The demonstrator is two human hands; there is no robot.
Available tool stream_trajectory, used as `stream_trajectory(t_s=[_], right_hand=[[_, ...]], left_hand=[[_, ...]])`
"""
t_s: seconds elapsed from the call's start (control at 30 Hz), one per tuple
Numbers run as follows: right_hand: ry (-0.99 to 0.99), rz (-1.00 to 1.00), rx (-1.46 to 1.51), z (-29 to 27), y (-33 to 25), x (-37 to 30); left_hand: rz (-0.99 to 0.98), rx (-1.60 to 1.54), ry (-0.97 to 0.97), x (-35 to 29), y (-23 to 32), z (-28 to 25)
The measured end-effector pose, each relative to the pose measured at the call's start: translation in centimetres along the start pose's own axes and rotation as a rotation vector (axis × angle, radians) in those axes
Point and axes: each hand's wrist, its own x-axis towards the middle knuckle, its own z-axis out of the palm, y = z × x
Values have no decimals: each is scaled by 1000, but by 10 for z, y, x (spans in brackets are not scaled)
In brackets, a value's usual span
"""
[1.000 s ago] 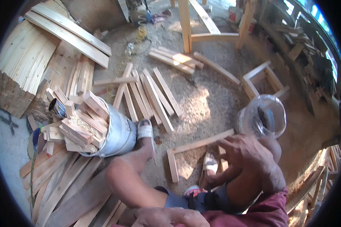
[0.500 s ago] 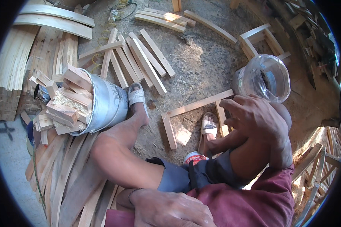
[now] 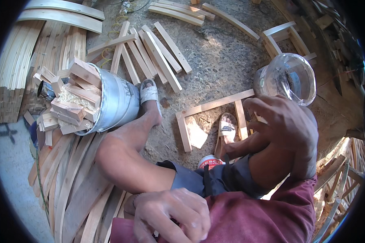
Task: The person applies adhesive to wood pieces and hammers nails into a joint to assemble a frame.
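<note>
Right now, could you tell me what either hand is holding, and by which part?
The right hand holds a clear plastic jar by its lower body, mouth tilted up. The left hand rests curled by the thigh, apparently empty.

Right hand (image 3: 286, 129) with clear plastic jar (image 3: 290, 77) raised nearer camera; left hand (image 3: 170, 214) now fully in view.

The right hand (image 3: 286, 127) hides the clear jar's (image 3: 290, 77) base (grip unclear).
</note>
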Motion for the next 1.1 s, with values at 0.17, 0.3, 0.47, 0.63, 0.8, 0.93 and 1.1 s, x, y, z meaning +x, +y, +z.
stream_trajectory(t_s=[0.17,0.3,0.47,0.63,0.8,0.93,1.1], right_hand=[[216,71,227,-29,44,-20],[312,73,380,-29,93,-16],[169,90,636,121,152,90],[-288,95,-153,345,161,130],[141,-113,-296,469,181,142],[-21,-160,-64,387,137,155],[423,-105,-37,322,139,147]], left_hand=[[-13,-61,232,-7,15,-1],[-38,-10,494,-11,34,4],[48,107,910,-33,30,9],[-18,186,1102,-40,24,-5],[-32,396,1152,-50,11,-16],[-209,822,1128,-66,21,-16],[-306,1232,1057,-80,57,-39]])
